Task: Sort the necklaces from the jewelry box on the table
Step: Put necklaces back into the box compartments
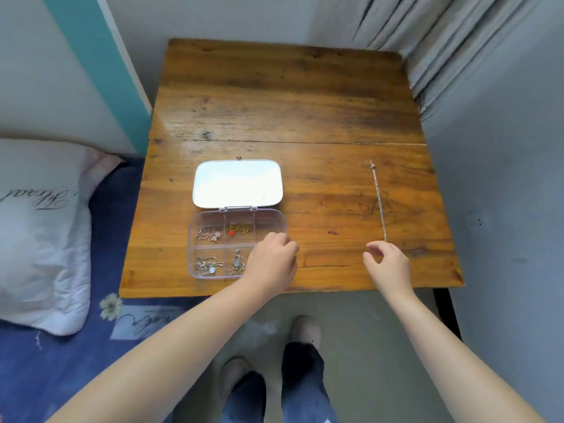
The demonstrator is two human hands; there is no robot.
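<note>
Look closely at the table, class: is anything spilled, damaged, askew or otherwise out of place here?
Nothing stands out. The jewelry box sits open and square on the table, jewellery inside its compartments. One necklace lies straight on the wood to the right. The left hand is over the box's right end, the right hand near the chain's near end.

arms: both bare to past the elbow, no sleeve in view | left hand (272, 264): bare, no ring, watch or bracelet visible | right hand (388, 264): bare, wrist unadorned | legs: dark blue-grey trousers (302, 383), loose at the hem | feet: pale beige soft shoes (306, 329), rounded toes
</note>
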